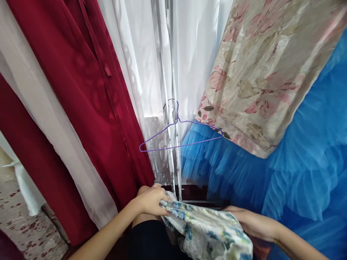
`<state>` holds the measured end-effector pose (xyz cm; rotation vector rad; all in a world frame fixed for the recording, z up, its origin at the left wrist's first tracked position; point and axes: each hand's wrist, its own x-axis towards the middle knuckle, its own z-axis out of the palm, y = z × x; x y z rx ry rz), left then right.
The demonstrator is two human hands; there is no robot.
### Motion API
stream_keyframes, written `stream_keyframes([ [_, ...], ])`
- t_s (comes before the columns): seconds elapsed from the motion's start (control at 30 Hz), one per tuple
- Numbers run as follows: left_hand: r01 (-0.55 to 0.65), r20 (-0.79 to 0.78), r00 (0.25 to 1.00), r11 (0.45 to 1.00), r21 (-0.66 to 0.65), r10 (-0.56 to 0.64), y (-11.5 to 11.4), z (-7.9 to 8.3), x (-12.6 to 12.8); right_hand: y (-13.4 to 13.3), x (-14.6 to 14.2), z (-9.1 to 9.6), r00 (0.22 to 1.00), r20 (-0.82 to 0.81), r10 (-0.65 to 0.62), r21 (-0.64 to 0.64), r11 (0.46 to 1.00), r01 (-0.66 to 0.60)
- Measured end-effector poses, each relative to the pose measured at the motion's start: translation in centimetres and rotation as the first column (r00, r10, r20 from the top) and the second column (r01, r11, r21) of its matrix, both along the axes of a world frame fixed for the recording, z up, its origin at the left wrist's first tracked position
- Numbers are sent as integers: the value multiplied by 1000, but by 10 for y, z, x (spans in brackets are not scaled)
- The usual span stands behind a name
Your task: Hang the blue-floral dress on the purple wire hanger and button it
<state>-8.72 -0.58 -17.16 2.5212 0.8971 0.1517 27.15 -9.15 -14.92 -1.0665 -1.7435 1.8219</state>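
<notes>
My left hand (153,200), low in the centre of the head view, is closed on the gathered edge of a white floral garment (217,231) with blue and green print. At the garment's other end, my right hand (253,224) grips its edge; the fingers are partly hidden behind the cloth. The fabric is stretched between both hands and droops in folds over my lap. Above it, a bare purple wire hanger (179,146) hangs in front of a white metal upright, apart from both hands.
Dark red curtains (81,90) and pale fabric hang on the left. White drapes (195,54) are behind the metal upright (175,79). To the right hang a beige cloth with pink flowers (260,79) and ruffled blue tulle (298,173).
</notes>
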Motion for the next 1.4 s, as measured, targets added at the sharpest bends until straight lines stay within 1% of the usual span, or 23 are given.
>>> stream_keyframes([
  [0.07, -95, -125, 987, 995, 23, 97, 8, 4, -26, 11, 1, 17, 992, -39, 118, -32, 992, -120],
  [0.1, -148, -157, 976, 989, 20, 150, 12, 6, -39, 17, 1, 27, 983, -29, 179, -14, 984, -180],
  [0.13, -202, -159, 966, 979, 23, 203, 17, 9, -52, 22, 0, 38, 976, 12, 217, 34, 975, -218],
  [0.17, -256, -134, 956, 966, 39, 259, 21, 14, -65, 27, -2, 48, 974, 81, 213, 106, 970, -221],
  [0.2, -304, -90, 947, 950, 71, 310, 27, 20, -77, 32, -5, 58, 972, 167, 166, 206, 958, -199],
  [0.23, -339, -35, 938, 934, 115, 345, 32, 28, -88, 37, -8, 66, 963, 252, 93, 325, 929, -175],
  [0.3, -364, 70, 931, 905, 222, 358, 44, 47, -105, 49, -15, 78, 934, 352, -64, 549, 822, -151],
  [0.37, -349, 142, 937, 884, 311, 320, 55, 70, -116, 66, -21, 85, 917, 368, -157, 683, 715, -151],
  [0.43, -344, 215, 935, 871, 351, 283, 64, 91, -120, 87, -25, 92, 917, 313, -248, 780, 618, -99],
  [0.5, -363, 293, 918, 866, 343, 268, 70, 109, -118, 107, -25, 99, 903, 182, -390, 870, 492, 37],
  [0.57, -381, 349, 899, 867, 322, 265, 72, 123, -110, 126, -20, 107, 834, 16, -552, 909, 356, 218],
  [0.63, -376, 373, 895, 865, 332, 246, 69, 134, -97, 142, -12, 113, 724, -88, -684, 904, 251, 347],
  [0.7, -364, 384, 898, 851, 377, 214, 62, 143, -79, 154, -2, 113, 621, -123, -774, 907, 167, 387],
  [0.73, -359, 387, 900, 843, 401, 199, 59, 147, -69, 159, 4, 111, 594, -125, -795, 914, 141, 381],
  [0.8, -351, 396, 901, 834, 426, 177, 53, 151, -50, 167, 15, 105, 577, -123, -808, 924, 119, 364],
  [0.9, -356, 436, 886, 837, 415, 160, 50, 152, -28, 172, 29, 94, 592, -121, -797, 915, 142, 378],
  [0.97, -375, 485, 860, 842, 388, 159, 51, 149, -17, 170, 36, 90, 585, -130, -801, 902, 150, 405],
  [1.07, -404, 563, 808, 857, 319, 171, 53, 146, -5, 166, 45, 89, 525, -168, -834, 875, 118, 469],
  [1.13, -412, 601, 777, 873, 261, 188, 55, 144, 1, 167, 50, 91, 507, -177, -844, 879, 96, 467],
  [1.2, -413, 630, 746, 893, 181, 217, 56, 142, 6, 173, 55, 94, 537, -166, -827, 900, 94, 425],
  [1.27, -406, 658, 709, 910, 85, 254, 56, 140, 10, 184, 60, 96, 578, -164, -799, 909, 105, 403],
  [1.33, -387, 678, 673, 922, -18, 295, 53, 139, 12, 196, 63, 98, 621, -174, -765, 904, 127, 409],
  [1.4, -348, 677, 657, 930, -118, 331, 49, 138, 13, 206, 63, 99, 664, -198, -721, 897, 141, 420],
])
